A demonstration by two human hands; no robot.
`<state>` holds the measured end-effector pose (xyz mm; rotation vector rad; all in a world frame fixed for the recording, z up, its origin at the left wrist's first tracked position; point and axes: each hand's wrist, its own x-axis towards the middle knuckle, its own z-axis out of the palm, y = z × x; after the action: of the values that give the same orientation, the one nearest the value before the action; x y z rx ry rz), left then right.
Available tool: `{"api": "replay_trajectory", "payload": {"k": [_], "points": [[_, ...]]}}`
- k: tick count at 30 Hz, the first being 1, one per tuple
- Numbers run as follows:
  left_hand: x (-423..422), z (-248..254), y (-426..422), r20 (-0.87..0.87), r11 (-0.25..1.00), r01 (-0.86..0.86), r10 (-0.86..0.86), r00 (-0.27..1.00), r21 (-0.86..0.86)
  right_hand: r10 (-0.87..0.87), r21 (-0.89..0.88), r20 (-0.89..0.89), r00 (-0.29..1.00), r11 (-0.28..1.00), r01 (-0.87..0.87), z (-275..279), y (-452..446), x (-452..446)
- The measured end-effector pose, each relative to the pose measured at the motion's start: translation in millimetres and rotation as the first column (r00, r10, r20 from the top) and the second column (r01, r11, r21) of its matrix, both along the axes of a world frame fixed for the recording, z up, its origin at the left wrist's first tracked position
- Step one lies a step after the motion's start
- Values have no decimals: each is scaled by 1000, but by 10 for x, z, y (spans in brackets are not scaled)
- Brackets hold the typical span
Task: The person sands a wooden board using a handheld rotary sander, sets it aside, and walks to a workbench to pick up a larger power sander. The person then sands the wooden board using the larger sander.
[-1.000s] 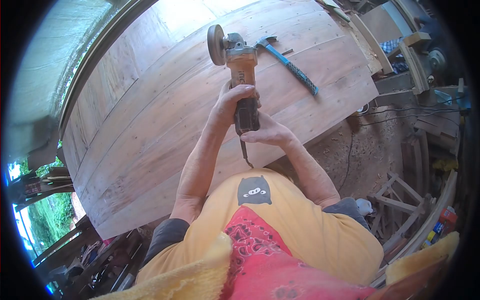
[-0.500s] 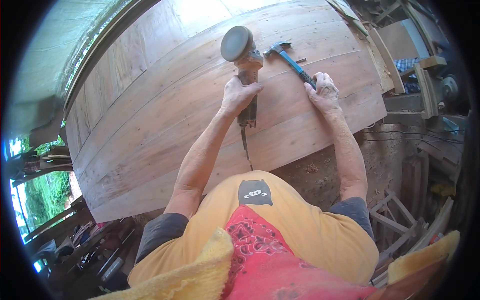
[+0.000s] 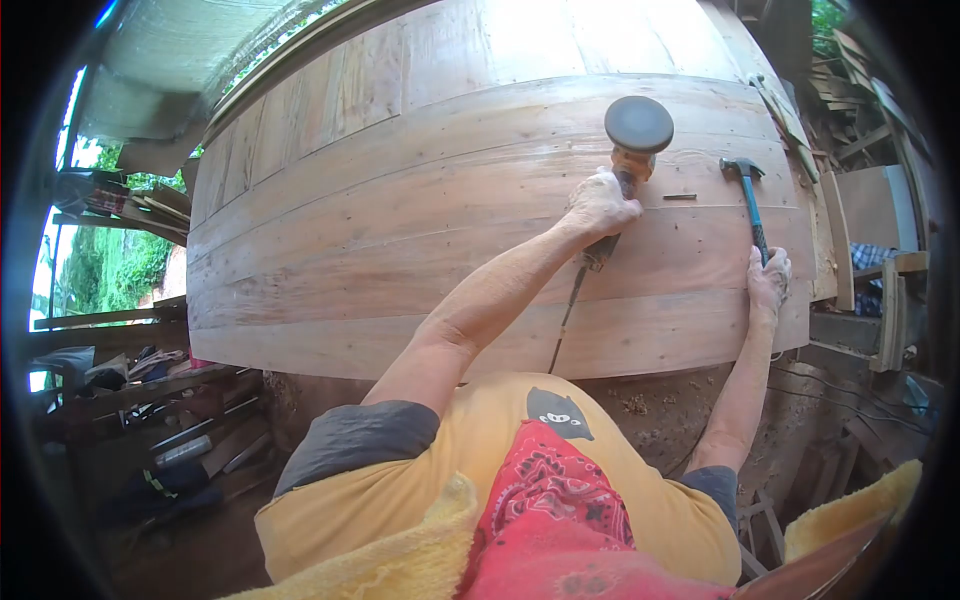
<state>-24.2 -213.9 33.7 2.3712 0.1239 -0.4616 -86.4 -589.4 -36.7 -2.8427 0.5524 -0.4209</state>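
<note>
My left hand point(image 3: 603, 205) is closed round the body of an angle grinder point(image 3: 634, 165). The grinder's round, dark disc point(image 3: 639, 124) faces up, off the wood, at the far end. A cord point(image 3: 568, 320) trails from its near end toward my body. Farther right, my right hand point(image 3: 769, 280) grips the handle of a claw hammer point(image 3: 751, 205) with a blue shaft. The hammer lies along the planked wooden surface point(image 3: 400, 260), its head pointing away from me. Between the two tools lies a short dark rod point(image 3: 680, 197), too small to identify.
Loose boards point(image 3: 835, 235) and stacked timber edge the right side. Black cables point(image 3: 850, 400) run below them. Cluttered shelves with tools and cloths point(image 3: 170, 370) stand at the left. A pale sheet point(image 3: 180, 80) hangs at the upper left.
My view has swung left. The hammer in my right hand has shifted right, away from the dark rod. My left hand has brought the grinder nearer the rod.
</note>
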Motion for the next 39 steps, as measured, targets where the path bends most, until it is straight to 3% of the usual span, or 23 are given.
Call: {"api": "replay_trajectory", "payload": {"k": [3,7,14,18,21,24,27,30,33,34,37,38,39], "points": [[109,15,-187,-1,1000,27,-27,1000,-9,53,-53,69,996,997,-49,-117,-45,-175],[275,16,-380,-3,997,63,-63,998,-38,-7,-150,143,990,988,29,-319,-19,-282],[468,-53,-450,36,982,164,-168,985,95,-94,-150,93,991,983,107,-274,135,-291],[423,-25,-395,54,979,197,-200,978,55,-154,-212,31,988,965,157,-189,262,-346],[319,-62,-351,73,986,164,-166,983,27,-165,-201,104,981,962,183,-70,479,-424],[224,-75,-304,62,986,166,-166,984,16,-186,-134,141,973,970,204,104,874,-437],[169,-109,-266,61,984,173,-170,984,-48,3,161,161,987,987,-30,103,1357,-410],[148,-84,-137,56,970,208,-202,978,-125,159,428,103,982,884,-188,209,1950,-301],[94,-452,180,257,959,178,-118,959,-222,211,311,115,971,920,-237,299,2358,-213],[14,-537,378,387,972,158,-79,919,-176,210,309,104,972,922,-232,299,2394,-208],[-166,-705,1249,561,986,10,-105,821,168,249,284,90,964,922,-265,249,2403,-167],[-236,-654,1635,410,961,42,-157,899,275,267,250,101,958,926,-284,231,2386,-166],[-321,-721,2029,405,932,4,-161,900,362,283,227,85,955,928,-295,233,2376,-171]]}}
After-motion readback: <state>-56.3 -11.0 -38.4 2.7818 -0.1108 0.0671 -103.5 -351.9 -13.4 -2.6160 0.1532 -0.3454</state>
